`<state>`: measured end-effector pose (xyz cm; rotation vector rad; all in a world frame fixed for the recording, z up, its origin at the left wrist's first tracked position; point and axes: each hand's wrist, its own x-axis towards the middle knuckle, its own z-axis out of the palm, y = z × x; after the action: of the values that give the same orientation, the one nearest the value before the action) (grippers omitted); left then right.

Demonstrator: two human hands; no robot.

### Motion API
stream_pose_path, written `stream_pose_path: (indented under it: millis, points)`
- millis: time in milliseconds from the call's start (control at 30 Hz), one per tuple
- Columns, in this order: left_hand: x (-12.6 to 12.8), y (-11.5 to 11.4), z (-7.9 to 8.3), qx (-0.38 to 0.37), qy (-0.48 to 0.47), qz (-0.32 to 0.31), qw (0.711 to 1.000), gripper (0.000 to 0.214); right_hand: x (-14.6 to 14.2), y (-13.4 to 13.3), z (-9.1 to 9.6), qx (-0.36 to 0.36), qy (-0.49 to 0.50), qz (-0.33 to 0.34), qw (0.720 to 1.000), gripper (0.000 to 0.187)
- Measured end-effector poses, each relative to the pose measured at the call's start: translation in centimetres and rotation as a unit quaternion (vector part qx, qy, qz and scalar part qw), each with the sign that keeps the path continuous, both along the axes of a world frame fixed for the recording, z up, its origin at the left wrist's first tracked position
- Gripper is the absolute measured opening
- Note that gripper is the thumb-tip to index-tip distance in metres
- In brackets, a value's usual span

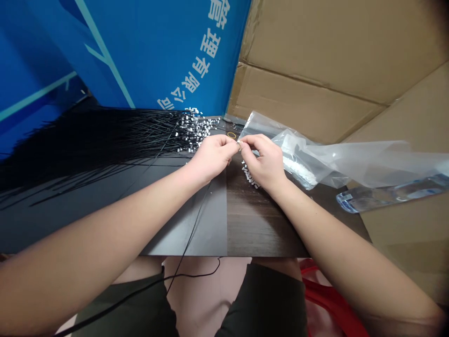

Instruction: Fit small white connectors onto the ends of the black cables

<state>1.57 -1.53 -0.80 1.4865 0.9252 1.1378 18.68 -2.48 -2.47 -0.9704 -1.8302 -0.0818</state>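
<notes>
Over the dark table [196, 220], my left hand [213, 157] and my right hand [264, 159] meet fingertip to fingertip, both closed in a pinch. From beneath my left hand a thin black wire [193, 224] trails down over the table's front edge. Something tiny and pale shows between the fingertips, too small to name. Beside my left hand lies a large bundle of black wires [115, 135] tipped with small white pieces [198, 126]. Loose small white pieces [249, 177] are scattered under my right hand, which partly hides them.
A clear plastic bag [298, 166] holding white pieces lies right of my right hand. Farther right rests a clear plastic bottle [389, 194]. A yellow ring [231, 135] is just behind my fingertips. A blue printed panel [147, 51] and cardboard [315, 56] stand behind.
</notes>
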Motion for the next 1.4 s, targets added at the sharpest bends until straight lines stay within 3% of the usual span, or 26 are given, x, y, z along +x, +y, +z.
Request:
stream_pose_path:
  millis: [333,567,800,1067,1233,1400]
  points:
    - [-0.4,0.3,0.5,-0.001,0.019,0.012,1.000,0.022,-0.5,-0.4,0.0,0.007,-0.004,0.004,1.000,0.016]
    - [-0.5,0.7,0.4,-0.014,0.016,0.007,1.000,0.014,-0.3,-0.6,0.4,-0.082,0.072,-0.006,0.994,0.014]
    - [-0.5,0.7,0.4,-0.031,0.006,-0.006,0.999,0.018,1.0,-0.4,1.4,-0.116,0.030,0.010,0.993,0.016]
    - [-0.7,0.4,0.8,-0.029,0.069,0.005,0.997,0.009,1.3,-0.4,1.7,-0.201,0.020,0.013,0.979,0.012]
    - [-0.9,0.7,0.6,-0.031,0.067,-0.004,0.997,0.009,1.5,-0.6,2.5,-0.211,0.000,0.015,0.977,0.012]
    - [-0.8,0.9,0.2,-0.028,0.053,-0.021,0.998,0.010,1.7,-0.5,2.9,-0.291,0.040,0.032,0.955,0.015]
